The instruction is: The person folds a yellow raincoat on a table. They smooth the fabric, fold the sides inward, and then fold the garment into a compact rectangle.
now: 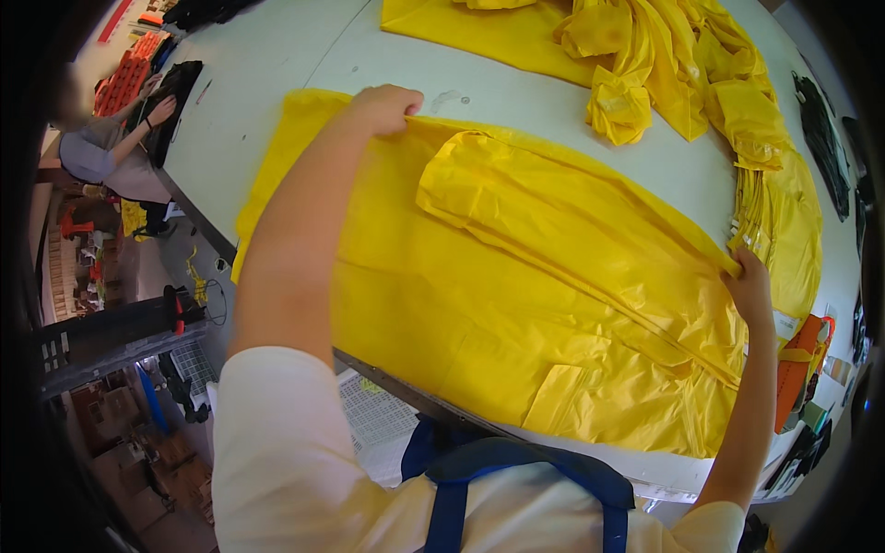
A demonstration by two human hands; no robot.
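Observation:
A yellow raincoat (pixel 433 304) lies spread on the pale table in front of me, one sleeve (pixel 525 221) laid slantwise over its body. Near its lower right there is a pocket-like flap (pixel 556 392), and the cloth around it is creased. My left hand (pixel 385 109) reaches across to the far edge, its fingers closed on the yellow cloth. At the right end of that same far edge, my right hand (pixel 751 281) pinches the cloth. The fingertips of both hands are partly hidden.
Crumpled yellow garments (pixel 636 64) lie at the far side of the table (pixel 304 46). A stack of folded yellow pieces (pixel 774 212) is at the right, near an orange box (pixel 795 378). At the far left another person (pixel 101 152) handles dark material.

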